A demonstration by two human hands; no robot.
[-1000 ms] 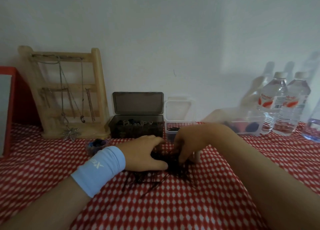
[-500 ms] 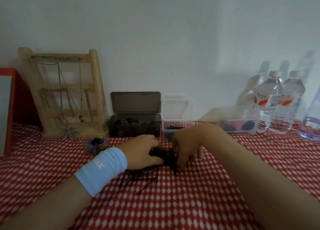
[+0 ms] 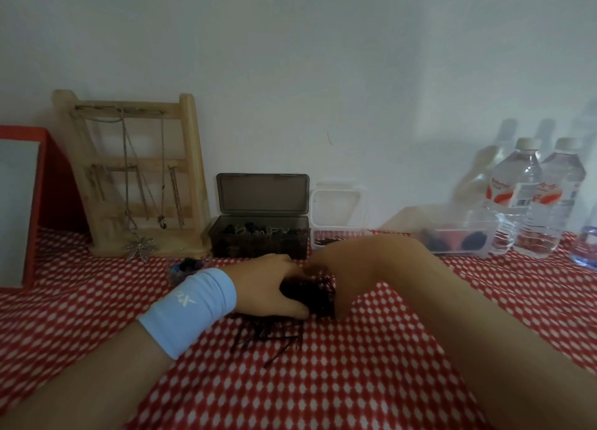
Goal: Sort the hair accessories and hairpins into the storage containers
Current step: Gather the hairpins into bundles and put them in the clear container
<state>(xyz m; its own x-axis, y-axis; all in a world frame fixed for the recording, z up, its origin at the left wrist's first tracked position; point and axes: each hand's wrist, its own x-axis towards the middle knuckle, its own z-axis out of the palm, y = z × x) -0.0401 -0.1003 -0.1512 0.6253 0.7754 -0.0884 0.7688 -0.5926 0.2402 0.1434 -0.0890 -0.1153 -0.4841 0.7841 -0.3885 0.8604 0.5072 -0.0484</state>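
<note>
With the left hand (image 3: 268, 287), gripped a dark bunch of hairpins (image 3: 310, 295) from the left, thumb along the near side and fingers curled over the far side. With the right hand (image 3: 336, 268), cupped the same bunch from the right, fingers bent down over it and thumb tip down at the cloth; could not tell how tight that hold was. Wore a pale blue wristband (image 3: 190, 310) on the left wrist.

Worked at a table (image 3: 355, 381) under a red cloth with white diamonds, set against a plain white wall. Had along that wall, from the left: a red-framed mirror (image 3: 19, 203), a wooden rack (image 3: 135, 171) hung with chains, a dark box (image 3: 258, 239) with its lid up, a clear tub (image 3: 336, 235) with a few pins inside, a second tub (image 3: 462, 239), and two bottles (image 3: 517, 197).

Held the bunch between both palms, low over the cloth; could not tell whether touching it. Had loose pins (image 3: 274, 339) spread flat just nearer than the left hand. Saw no single heading there: long axes crossed, several slanting from near left to far right. Showed a few ends bristling up at the bunch's right.
</note>
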